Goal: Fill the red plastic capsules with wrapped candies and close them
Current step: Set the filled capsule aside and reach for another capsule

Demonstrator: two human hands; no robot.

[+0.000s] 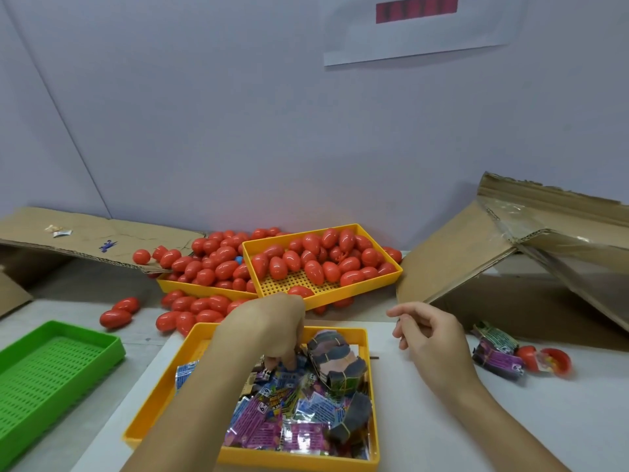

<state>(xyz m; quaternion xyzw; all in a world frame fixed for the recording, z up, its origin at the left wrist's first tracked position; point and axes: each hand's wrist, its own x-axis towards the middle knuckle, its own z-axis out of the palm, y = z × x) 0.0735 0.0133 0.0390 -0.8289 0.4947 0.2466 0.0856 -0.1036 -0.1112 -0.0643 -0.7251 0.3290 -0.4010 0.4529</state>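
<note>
My left hand (pixel 269 332) covers whatever its fingertips meet among the wrapped candies in the near yellow plastic tray (pixel 371 386), so I cannot tell if they pinch one. Behind that tray, the far perforated yellow tray (pixel 381 277) hides part of the red capsule pile (pixel 207 264). The green slotted tray (pixel 112 352) left of it runs off the edge.

A plain pale wall (pixel 238 114) is seen behind the white worktop (pixel 476 420); a paper sheet (pixel 418 39) is fixed high on it.
</note>
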